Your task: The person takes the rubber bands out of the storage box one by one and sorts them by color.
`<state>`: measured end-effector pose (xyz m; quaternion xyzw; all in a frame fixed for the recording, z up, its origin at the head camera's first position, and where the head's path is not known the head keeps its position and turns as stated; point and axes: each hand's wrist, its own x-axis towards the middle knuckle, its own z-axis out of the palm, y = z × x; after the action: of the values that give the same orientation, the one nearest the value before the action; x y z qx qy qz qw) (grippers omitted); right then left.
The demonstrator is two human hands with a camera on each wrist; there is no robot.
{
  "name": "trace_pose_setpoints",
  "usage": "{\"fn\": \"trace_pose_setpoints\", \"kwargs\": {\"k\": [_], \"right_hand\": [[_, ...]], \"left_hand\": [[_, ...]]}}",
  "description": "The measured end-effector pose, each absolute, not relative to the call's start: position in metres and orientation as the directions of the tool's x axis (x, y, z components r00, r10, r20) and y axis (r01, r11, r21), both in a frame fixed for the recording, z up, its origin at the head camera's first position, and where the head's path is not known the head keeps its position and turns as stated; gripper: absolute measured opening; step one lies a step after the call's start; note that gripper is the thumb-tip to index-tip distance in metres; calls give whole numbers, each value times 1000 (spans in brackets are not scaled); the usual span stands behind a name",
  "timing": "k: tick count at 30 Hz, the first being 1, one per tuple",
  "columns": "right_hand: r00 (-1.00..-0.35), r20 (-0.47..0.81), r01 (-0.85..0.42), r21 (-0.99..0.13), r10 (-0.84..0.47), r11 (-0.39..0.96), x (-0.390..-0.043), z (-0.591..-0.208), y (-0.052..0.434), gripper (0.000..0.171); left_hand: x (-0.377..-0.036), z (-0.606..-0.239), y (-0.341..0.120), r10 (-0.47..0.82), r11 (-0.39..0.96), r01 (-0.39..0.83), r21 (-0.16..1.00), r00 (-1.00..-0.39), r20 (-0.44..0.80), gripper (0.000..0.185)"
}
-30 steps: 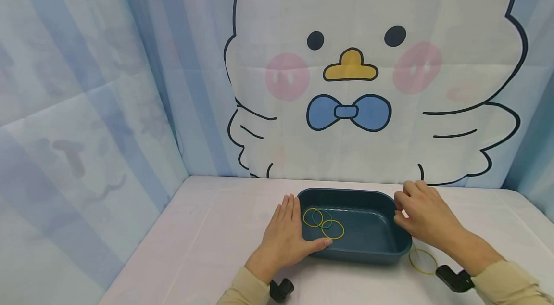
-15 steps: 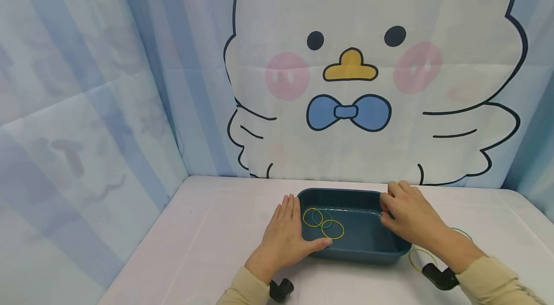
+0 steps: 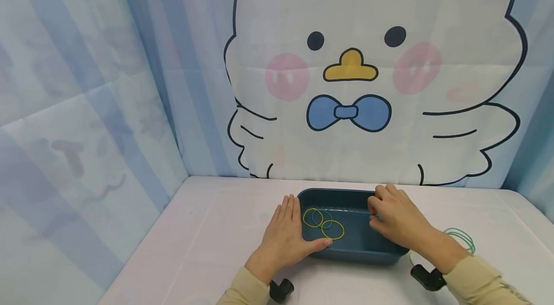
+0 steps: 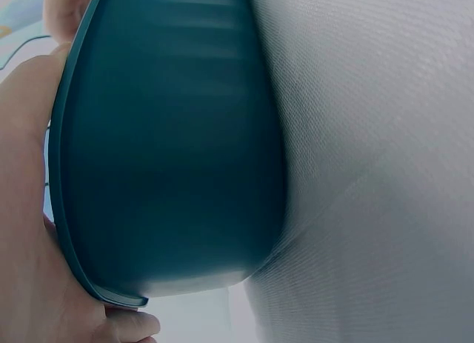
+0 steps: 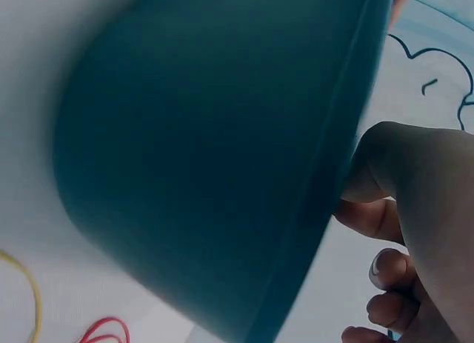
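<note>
A dark teal tray (image 3: 352, 252) sits on the white table. In its left half lie two yellow rubber bands (image 3: 332, 229) and a teal one (image 3: 324, 220). My left hand (image 3: 283, 237) lies flat against the tray's left wall with straight fingers, its thumb along the front rim; the left wrist view shows the palm on that wall (image 4: 170, 158). My right hand (image 3: 391, 221) hovers over the tray's right half with curled fingers. They seem to pinch a thin greenish rubber band, barely visible at the fingertips. The right wrist view shows the curled fingers (image 5: 389, 272) beside the tray's outer wall (image 5: 207, 158).
Green rubber bands (image 3: 462, 237) lie on the table right of the tray, and a yellow one (image 3: 410, 259) peeks out by my right wrist. A red band (image 5: 104, 330) shows in the right wrist view. A printed curtain closes off the back and left.
My right hand has moved left from the tray's right rim to over its inside, uncovering the green bands on the table. The left hand and the tray have stayed put.
</note>
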<state>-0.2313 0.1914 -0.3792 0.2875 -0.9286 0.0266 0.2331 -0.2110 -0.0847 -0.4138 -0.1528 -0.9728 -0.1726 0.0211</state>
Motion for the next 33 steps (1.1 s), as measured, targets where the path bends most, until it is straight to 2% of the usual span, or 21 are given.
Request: {"fn": "trace_pose_setpoints", "kwargs": {"k": [11,21,33], "right_hand": [[-643,499,-619,109,-581,778,-233,-392,176,29],[-690,410,-626,76,-596,776,-232,-394,162,28],[-686,392,-645,63,-613,762,-235,-401,150,27]], "left_hand": [[-211,-415,-84,290,893,306,331,-952,96,127],[-211,-415,-85,286,900,298,318,-954,86,128],[-212,-415,-86,291,898,306,316,-952,95,127]]}}
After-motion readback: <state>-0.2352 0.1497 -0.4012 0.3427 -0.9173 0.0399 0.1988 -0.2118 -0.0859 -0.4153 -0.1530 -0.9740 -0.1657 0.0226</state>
